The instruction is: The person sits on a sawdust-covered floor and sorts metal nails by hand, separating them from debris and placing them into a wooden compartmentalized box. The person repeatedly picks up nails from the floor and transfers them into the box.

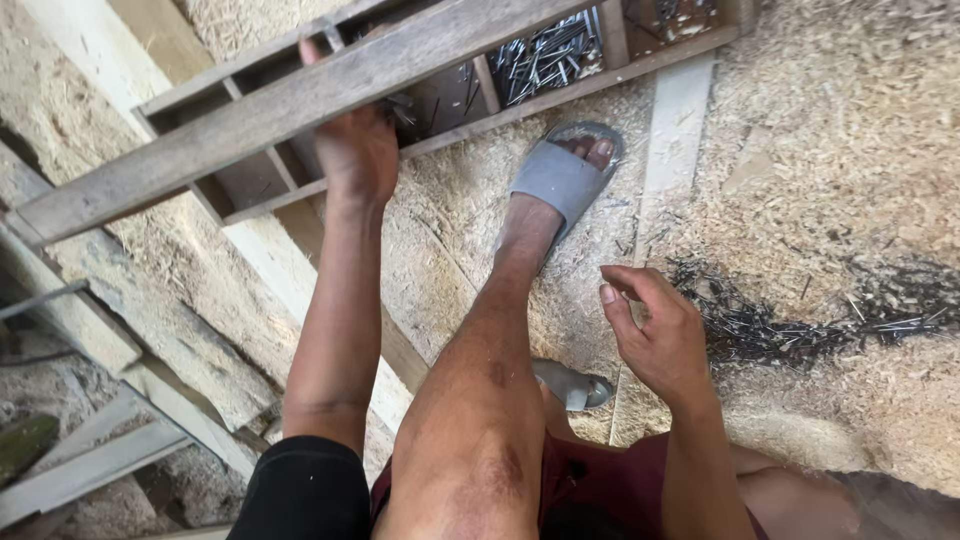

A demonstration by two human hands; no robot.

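Left hand: the left hand [357, 150] reaches up to 12 o'clock and touches the wooden tray [300, 95]; its fingers pass behind a long plank [250, 120] lying across the tray, so whether they are closed on anything cannot be told.
Right hand: the right hand [655, 330] hangs at 3 o'clock, above the sawdust; its fingers [640, 282] are loosely curled and apart, clamped on nothing visible.
Wooden tray: a compartmented box at 12 o'clock, tilted, with thin dividers; the left hand sits at its near rail.
Nails in tray: a heap of dark nails [550, 55] fills one compartment at 1 o'clock, right of the left hand.
Loose nails: a scatter of dark nails [760, 325] lies on the floor at 3 o'clock, just beside the right hand.
Floor: boards covered with pale sawdust [850, 130], thickest at 2 o'clock.
Foot: one foot in a grey sandal [560, 180] stands near the tray's front rail, between the two hands.
Offcuts: grey wooden strips [90, 460] lie at 8 o'clock, well apart from both hands.
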